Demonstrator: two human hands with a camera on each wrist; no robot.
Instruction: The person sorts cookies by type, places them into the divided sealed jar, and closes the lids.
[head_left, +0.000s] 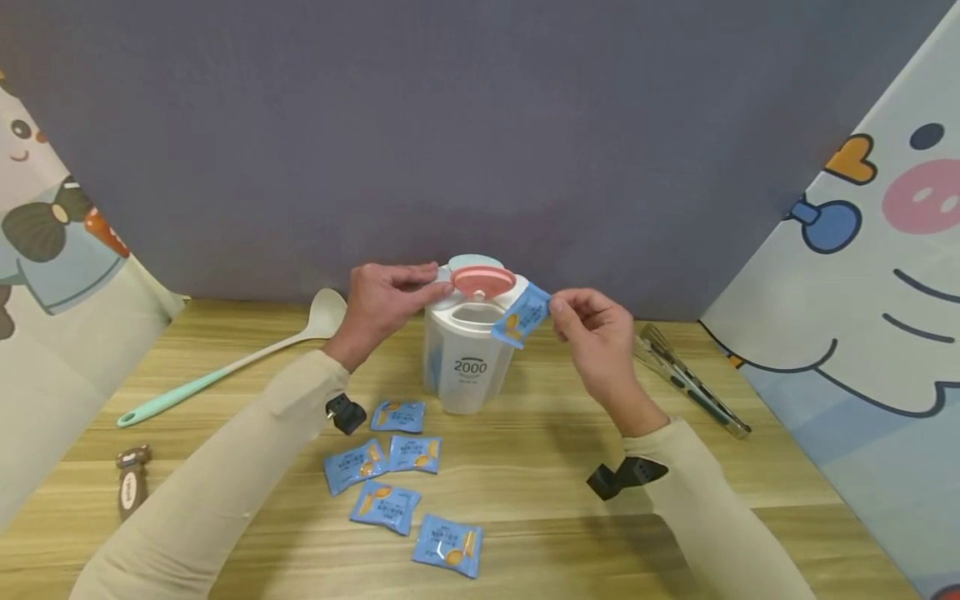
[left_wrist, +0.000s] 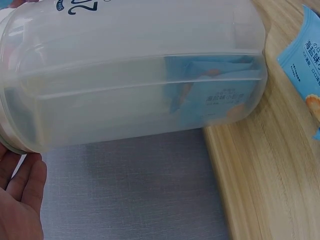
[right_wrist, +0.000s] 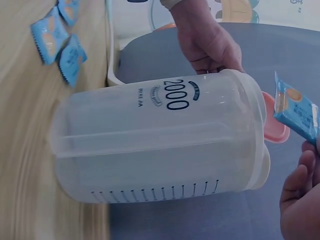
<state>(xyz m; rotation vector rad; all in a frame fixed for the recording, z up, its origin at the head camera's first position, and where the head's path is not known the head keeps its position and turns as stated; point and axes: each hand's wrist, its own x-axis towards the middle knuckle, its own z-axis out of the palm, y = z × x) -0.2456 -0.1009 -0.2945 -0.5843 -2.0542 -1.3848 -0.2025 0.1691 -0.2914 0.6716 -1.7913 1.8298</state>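
Note:
A tall translucent storage jar [head_left: 468, 385] marked "2000" stands upright on the table. On its white lid, a pink flap [head_left: 483, 282] is raised behind an oval opening; a pale blue-green flap [head_left: 476, 262] shows behind that. My left hand [head_left: 384, 302] grips the lid's left edge. Between thumb and fingers, my right hand [head_left: 597, 337] pinches a blue snack packet [head_left: 521, 315] by one end, its other end overlapping the lid's right edge in the head view. Through the jar wall in the left wrist view, a blue packet [left_wrist: 225, 97] shows near the bottom.
Several blue snack packets [head_left: 386, 506] lie on the wooden table [head_left: 570, 533] before the jar. A white ladle [head_left: 225, 371] with a mint handle and a brown bear-headed item [head_left: 132, 483] are at left, metal tongs [head_left: 693, 379] at right. A grey panel [head_left: 480, 125] rises behind.

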